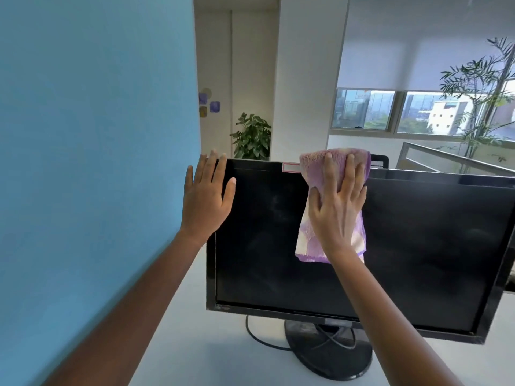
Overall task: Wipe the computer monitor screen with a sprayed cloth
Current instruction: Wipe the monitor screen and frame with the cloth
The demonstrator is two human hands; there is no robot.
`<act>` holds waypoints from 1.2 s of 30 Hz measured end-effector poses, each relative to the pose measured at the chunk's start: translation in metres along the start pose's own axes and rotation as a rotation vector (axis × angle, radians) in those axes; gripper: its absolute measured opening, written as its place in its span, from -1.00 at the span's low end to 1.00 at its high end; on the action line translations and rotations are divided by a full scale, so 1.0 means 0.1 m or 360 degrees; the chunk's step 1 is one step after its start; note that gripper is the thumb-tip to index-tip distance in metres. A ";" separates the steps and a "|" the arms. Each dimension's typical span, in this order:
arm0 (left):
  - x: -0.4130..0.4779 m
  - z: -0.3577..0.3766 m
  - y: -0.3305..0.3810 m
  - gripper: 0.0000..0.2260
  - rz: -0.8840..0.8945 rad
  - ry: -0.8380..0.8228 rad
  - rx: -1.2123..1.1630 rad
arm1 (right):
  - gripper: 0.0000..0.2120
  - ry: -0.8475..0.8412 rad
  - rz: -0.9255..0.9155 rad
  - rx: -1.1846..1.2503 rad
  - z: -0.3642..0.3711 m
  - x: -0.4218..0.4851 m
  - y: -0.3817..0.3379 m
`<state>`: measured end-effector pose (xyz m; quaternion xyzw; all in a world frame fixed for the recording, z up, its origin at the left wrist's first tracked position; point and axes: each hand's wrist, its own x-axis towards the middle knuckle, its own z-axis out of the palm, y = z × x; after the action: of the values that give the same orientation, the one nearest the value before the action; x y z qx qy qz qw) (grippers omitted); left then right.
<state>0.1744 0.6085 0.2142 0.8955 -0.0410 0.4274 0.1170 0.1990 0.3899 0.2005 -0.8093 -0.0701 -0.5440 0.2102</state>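
Observation:
A black computer monitor [418,246] stands on a round base on a pale desk, its dark screen showing faint smears. My right hand [335,207] presses a purple and white fluffy cloth [312,165] flat against the upper middle of the screen, the cloth reaching over the top bezel. My left hand [206,196] rests with fingers spread on the monitor's upper left corner, its fingertips over the top edge.
A blue partition wall [92,162] runs close along the left. A black cable [259,337] loops from the monitor stand [328,355] across the pale desk [211,358]. Potted plants [252,137], a glass divider and windows lie behind.

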 end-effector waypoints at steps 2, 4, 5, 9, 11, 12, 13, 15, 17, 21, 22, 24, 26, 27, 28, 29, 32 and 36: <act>0.06 0.01 -0.09 -0.55 -0.0019 -0.0003 -0.0194 | -0.51 0.0013 0.0037 -0.0035 0.10 -0.01 -0.14; 0.12 0.04 -0.15 -0.58 -0.0106 -0.0032 -0.0515 | -0.49 0.0011 0.0025 -0.0026 0.20 -0.02 -0.30; 0.14 0.04 -0.16 -0.58 -0.0171 -0.0054 -0.0693 | -0.48 -0.0002 0.0004 -0.0016 0.25 -0.03 -0.39; 0.16 0.03 -0.17 -0.63 -0.0232 0.0045 -0.1001 | -0.48 -0.0067 -0.0101 -0.0009 0.46 -0.10 -0.77; 0.17 0.02 -0.19 -0.62 -0.0220 0.0103 -0.1093 | -0.48 -0.0098 -0.0172 -0.0043 0.56 -0.15 -0.94; 0.17 0.01 -0.20 -0.60 -0.0226 0.0130 -0.1154 | -0.48 -0.0112 -0.0214 -0.0068 0.60 -0.18 -1.01; 0.17 0.01 -0.21 -0.57 -0.0227 0.0150 -0.1203 | -0.49 -0.0121 -0.0262 -0.0094 0.65 -0.22 -1.06; 0.17 0.02 -0.23 -0.54 -0.0197 0.0162 -0.1249 | -0.50 -0.0134 -0.0391 -0.0161 0.75 -0.31 -1.11; 0.16 0.03 -0.26 -0.56 -0.0155 0.0160 -0.1249 | -0.51 -0.0163 -0.0572 -0.0265 0.80 -0.42 -1.07; 0.17 0.05 -0.29 -0.56 -0.0059 0.0153 -0.1216 | -0.51 -0.0141 -0.0741 -0.0481 0.73 -0.46 -0.73; 0.17 0.06 -0.30 -0.56 -0.0047 0.0147 -0.1220 | -0.50 -0.0109 -0.0675 -0.0496 0.69 -0.42 -0.65; 0.16 0.08 -0.30 -0.57 -0.0068 0.0150 -0.1276 | -0.48 -0.0054 -0.0414 -0.0471 0.63 -0.35 -0.55; 0.15 0.10 -0.31 -0.59 -0.0093 0.0183 -0.1337 | -0.48 0.0003 -0.0114 -0.0353 0.61 -0.30 -0.58; 0.14 0.11 -0.32 -0.60 -0.0099 0.0198 -0.1366 | -0.48 0.0019 -0.0009 -0.0294 0.62 -0.29 -0.64; 0.14 0.12 -0.32 -0.60 -0.0104 0.0205 -0.1396 | -0.47 0.0023 0.0044 -0.0256 0.65 -0.28 -0.71; 0.14 0.13 -0.33 -0.60 -0.0111 0.0206 -0.1422 | -0.46 0.0011 0.0046 -0.0240 0.69 -0.28 -0.79; 0.16 0.15 -0.34 -0.55 -0.0155 0.0201 -0.1475 | -0.44 -0.0082 -0.0188 -0.0252 0.85 -0.41 -1.03; 0.16 0.13 -0.34 -0.24 -0.0083 0.0190 -0.1453 | -0.41 -0.0176 -0.0633 -0.0379 0.97 -0.73 -1.00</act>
<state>0.2000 0.6387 0.2124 0.7270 -0.1955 0.4132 0.5124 0.2181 0.5283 0.1299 -0.8272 -0.1747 -0.5340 -0.0023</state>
